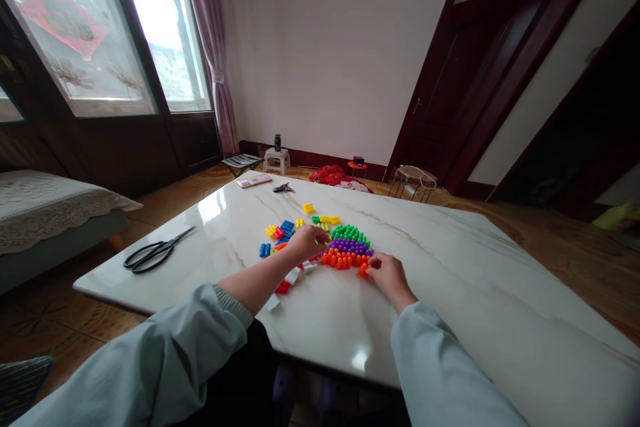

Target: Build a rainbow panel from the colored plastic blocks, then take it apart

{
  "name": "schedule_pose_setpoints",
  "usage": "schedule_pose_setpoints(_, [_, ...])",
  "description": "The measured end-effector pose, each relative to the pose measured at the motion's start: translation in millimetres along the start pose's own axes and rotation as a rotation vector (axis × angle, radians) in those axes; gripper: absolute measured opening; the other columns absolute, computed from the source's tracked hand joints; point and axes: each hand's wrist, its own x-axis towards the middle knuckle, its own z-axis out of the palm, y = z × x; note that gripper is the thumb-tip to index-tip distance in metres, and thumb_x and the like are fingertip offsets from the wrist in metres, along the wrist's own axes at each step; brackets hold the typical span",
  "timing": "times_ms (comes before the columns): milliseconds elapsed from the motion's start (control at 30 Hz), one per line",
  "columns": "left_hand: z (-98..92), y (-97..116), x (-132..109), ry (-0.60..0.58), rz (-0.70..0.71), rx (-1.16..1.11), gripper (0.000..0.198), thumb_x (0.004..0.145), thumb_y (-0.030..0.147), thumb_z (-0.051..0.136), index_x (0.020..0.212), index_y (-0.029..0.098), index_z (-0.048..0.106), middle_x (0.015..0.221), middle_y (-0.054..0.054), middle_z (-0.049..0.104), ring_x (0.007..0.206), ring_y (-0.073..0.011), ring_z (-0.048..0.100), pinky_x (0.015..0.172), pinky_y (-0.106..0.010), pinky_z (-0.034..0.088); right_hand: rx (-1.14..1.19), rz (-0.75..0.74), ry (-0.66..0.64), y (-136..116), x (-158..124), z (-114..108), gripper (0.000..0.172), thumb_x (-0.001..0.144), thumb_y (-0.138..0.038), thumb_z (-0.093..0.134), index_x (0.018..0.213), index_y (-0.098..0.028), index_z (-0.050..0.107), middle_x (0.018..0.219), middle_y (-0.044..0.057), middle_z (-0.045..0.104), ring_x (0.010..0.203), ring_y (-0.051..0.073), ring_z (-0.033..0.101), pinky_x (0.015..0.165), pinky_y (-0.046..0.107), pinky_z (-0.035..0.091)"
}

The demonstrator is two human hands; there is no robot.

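Observation:
A patch of knobbly plastic toy pieces lies on the table in bands: green pieces (351, 233) at the back, purple pieces (353, 247) in the middle and orange pieces (340, 260) in front. At its front right corner my right hand (389, 275) pinches a small orange piece (363, 270). My left hand (306, 241) is at the left of the patch, its fingers bent together; what they hold, if anything, is unclear. Loose blue pieces (287, 229), yellow pieces (308, 208), red pieces (283, 287) and white pieces (273, 302) lie around my left hand and forearm, which hide some.
Black-handled scissors (157, 253) lie on the table (480, 287) at the left. Toward the far edge are a pink phone (253, 180) and a small dark tool (283, 188). Beyond stand a white stool (277, 160) with a dark bottle (277, 142), and a wire-legged stool (413, 177).

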Motion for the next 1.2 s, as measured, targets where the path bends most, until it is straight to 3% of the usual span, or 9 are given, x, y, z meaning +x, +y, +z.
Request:
schedule_pose_setpoints(300, [-5.8,-2.8,-1.7,0.033,-0.059,0.056,0.020,0.068,0.019,0.065,0.086,0.018,0.074,0.077,-0.002,0.071,0.071,-0.0146,0.063,0.066,-0.022,0.047,-0.051,0.004,-0.024,-10.7,3.6,5.7,0.013,0.066,-0.012,0.063,0.075,-0.020,0.068,0.081,0.003,0.072,0.078,0.017,0.066,0.072,0.024,0.047])
schedule_pose_setpoints(600, [-33.4,-23.6,-10.4,0.118,-0.255,0.206,0.022,0.074,0.017,0.059,0.088,0.023,0.074,0.088,-0.002,0.071,0.082,-0.0173,0.063,0.072,-0.024,0.046,-0.131,-0.033,-0.033,-18.5,7.7,12.0,0.013,0.067,-0.011,0.063,0.076,-0.019,0.069,0.081,0.004,0.072,0.079,0.018,0.066,0.072,0.024,0.045])
schedule_pose_setpoints(733, [-42.2,-41.4,-17.5,0.052,-0.304,0.287,0.026,0.070,0.019,0.063,0.094,0.023,0.073,0.088,-0.002,0.070,0.084,-0.0182,0.064,0.072,-0.025,0.047,-0.121,-0.028,-0.049,-19.3,8.3,12.1,0.014,0.067,-0.012,0.063,0.076,-0.019,0.069,0.082,0.004,0.073,0.078,0.018,0.066,0.070,0.024,0.045])
schedule_pose_setpoints(900, [-46.6,-60.1,-25.0,-0.055,-0.200,0.382,0.050,0.059,0.034,0.076,0.108,0.024,0.069,0.102,-0.004,0.067,0.098,-0.0242,0.062,0.086,-0.030,0.048,-0.133,-0.032,-0.040,-19.5,9.3,13.0,0.012,0.067,-0.013,0.064,0.075,-0.019,0.069,0.081,0.004,0.073,0.079,0.019,0.067,0.070,0.024,0.045])
schedule_pose_setpoints(1067, [-42.1,-69.8,-28.3,-0.256,-0.139,0.469,0.080,0.050,0.024,0.083,0.126,0.019,0.058,0.118,-0.012,0.062,0.114,-0.0306,0.054,0.098,-0.037,0.042,-0.140,-0.039,-0.040,-19.3,10.1,13.7,0.011,0.067,-0.014,0.065,0.076,-0.019,0.069,0.081,0.004,0.073,0.078,0.018,0.067,0.070,0.024,0.046])
schedule_pose_setpoints(1200, [-36.3,-72.9,-28.5,-0.256,-0.111,0.445,0.080,0.050,0.019,0.082,0.127,0.020,0.057,0.121,-0.012,0.060,0.115,-0.0314,0.054,0.097,-0.037,0.043,-0.128,-0.036,-0.043,-18.3,10.1,14.4,0.010,0.068,-0.015,0.066,0.077,-0.019,0.069,0.081,0.004,0.073,0.078,0.018,0.067,0.071,0.024,0.046])
